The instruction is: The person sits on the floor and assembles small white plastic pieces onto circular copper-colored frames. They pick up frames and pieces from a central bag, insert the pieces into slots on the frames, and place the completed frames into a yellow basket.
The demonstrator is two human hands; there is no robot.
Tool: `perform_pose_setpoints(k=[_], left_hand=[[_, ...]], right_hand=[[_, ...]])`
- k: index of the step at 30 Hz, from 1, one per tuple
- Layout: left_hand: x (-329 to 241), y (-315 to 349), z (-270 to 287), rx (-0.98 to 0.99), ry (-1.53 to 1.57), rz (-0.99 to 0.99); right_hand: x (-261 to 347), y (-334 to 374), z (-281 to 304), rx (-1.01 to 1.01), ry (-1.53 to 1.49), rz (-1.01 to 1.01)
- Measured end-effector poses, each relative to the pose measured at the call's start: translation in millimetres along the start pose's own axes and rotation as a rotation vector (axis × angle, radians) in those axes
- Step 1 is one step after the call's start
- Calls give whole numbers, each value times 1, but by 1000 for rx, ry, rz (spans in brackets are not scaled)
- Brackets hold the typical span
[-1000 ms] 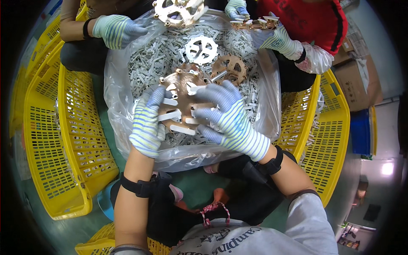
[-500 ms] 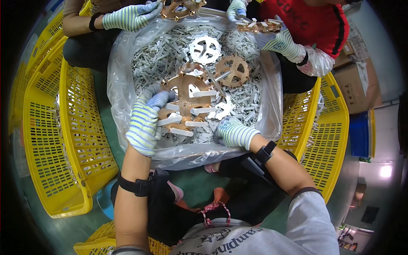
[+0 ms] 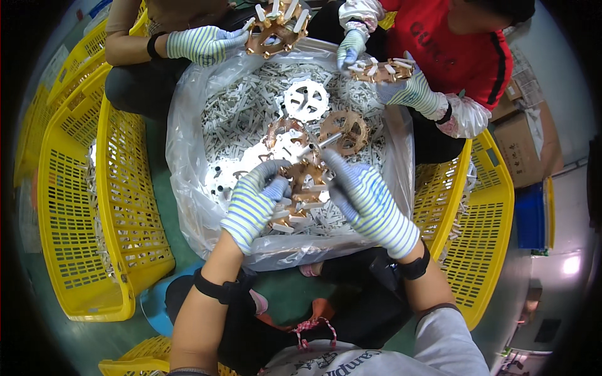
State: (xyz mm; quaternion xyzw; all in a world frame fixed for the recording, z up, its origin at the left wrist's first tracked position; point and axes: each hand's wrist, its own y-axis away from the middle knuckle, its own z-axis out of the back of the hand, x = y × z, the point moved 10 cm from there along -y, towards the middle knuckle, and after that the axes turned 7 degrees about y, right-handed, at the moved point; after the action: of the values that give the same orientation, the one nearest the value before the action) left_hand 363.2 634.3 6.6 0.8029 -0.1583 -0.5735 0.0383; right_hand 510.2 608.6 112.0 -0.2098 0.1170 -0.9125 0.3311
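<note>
My left hand [image 3: 254,203], in a striped knit glove, grips a copper-coloured spoked wheel rack [image 3: 307,170]. White strips [image 3: 285,222] stick out from the wheel rack, which is tilted and partly hidden by my hands. On its right side, my gloved right hand [image 3: 376,203] has its fingers and thumb apart, pointing toward the wheel rack. Whether those fingertips touch it is hard to tell. Just beyond lie a silver spoked wheel [image 3: 307,100] and another copper-coloured wheel [image 3: 345,131] with a short rod. More silver wheel parts [image 3: 222,178] rest left of my hands.
A plastic-lined bin [image 3: 188,150] full of loose white strips [image 3: 235,100] lies under my hands. Yellow baskets [image 3: 135,188] flank it. Across from me, two people in striped gloves hold copper-coloured wheels [image 3: 276,31]. Cardboard boxes [image 3: 523,150] stand at the right.
The wheel rack in my left hand has tilted and shifted right. My right hand has risen out of the strips to its side. Silver parts now show at left.
</note>
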Motion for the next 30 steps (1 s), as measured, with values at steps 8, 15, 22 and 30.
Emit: perform_pose_setpoints(k=[8,15,22,30], left_hand=[[-1,3,-26,111,-123,-28],[-10,8,-34,198,-113,-102],[-14,14,-37,207,4,-36],[-24,16,-37,205,-155,-185]], right_hand=[[0,2,-1,-101,-155,-102],[-7,7,-6,-116,-52,-171],[-19,10,-18,-117,-350,-291],[-13,10,-24,-69,-326,-220]])
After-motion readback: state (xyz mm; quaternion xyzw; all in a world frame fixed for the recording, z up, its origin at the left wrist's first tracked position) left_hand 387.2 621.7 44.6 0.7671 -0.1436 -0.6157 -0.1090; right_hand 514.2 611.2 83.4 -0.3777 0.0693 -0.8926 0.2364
